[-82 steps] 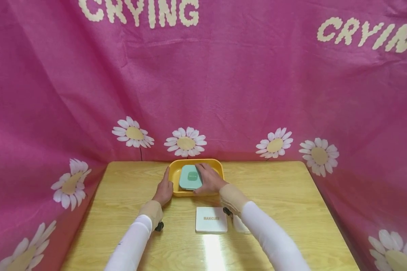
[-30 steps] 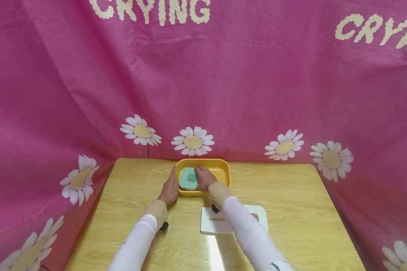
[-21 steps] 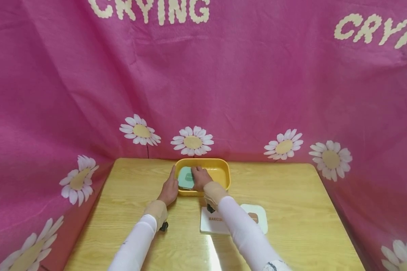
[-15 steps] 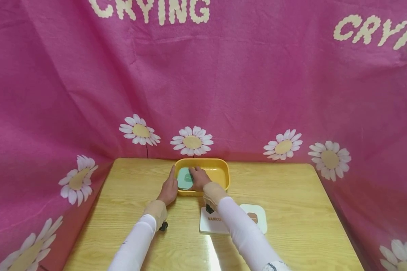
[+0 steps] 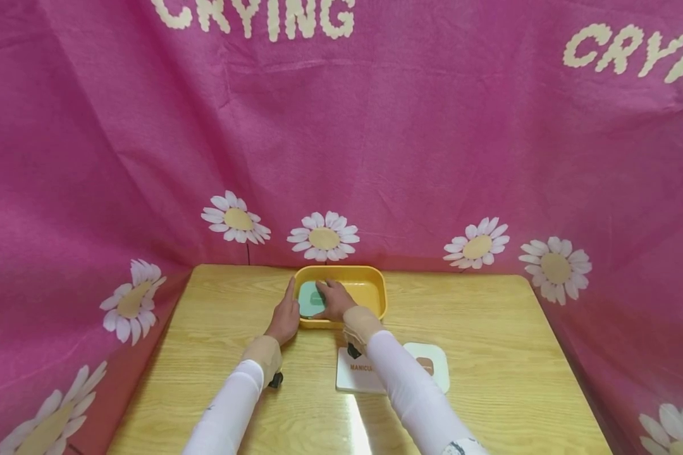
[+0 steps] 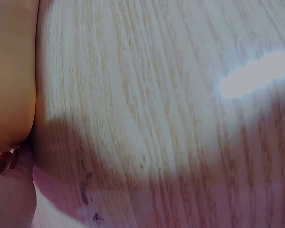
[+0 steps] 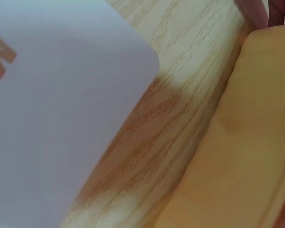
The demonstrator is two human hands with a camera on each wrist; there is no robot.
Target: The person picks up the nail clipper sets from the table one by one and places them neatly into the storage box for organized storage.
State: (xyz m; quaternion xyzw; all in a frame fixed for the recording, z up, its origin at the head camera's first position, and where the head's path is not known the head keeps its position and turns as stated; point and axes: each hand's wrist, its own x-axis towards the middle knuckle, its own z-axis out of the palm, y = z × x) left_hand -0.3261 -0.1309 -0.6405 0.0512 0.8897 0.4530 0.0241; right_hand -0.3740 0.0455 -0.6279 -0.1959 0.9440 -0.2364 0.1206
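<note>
In the head view, a mint green square box (image 5: 310, 299) with a darker green label lies in the left end of a yellow rectangular tray (image 5: 370, 270). My right hand (image 5: 337, 302) grips this box from its right side, with the thumb along the near edge and the fingers over the top; the hand covers the box's right part. Flat against the tray's left outer wall rests my left hand (image 5: 285, 318), its fingers extended. The left wrist view has part of the left hand (image 6: 12, 194) at the foot of the tray's wall (image 6: 9, 71).
A white box (image 5: 357, 376) lettered MANICURE lies in front of the tray, partly under the right forearm. To its right is a white rounded box (image 5: 437, 365) with a brown label. The wooden table (image 5: 489, 328) ends at a pink flowered curtain (image 5: 398, 158).
The right hand has slid the green box leftward inside the tray, to the tray's left wall. In the last half second the hands have hardly moved.
</note>
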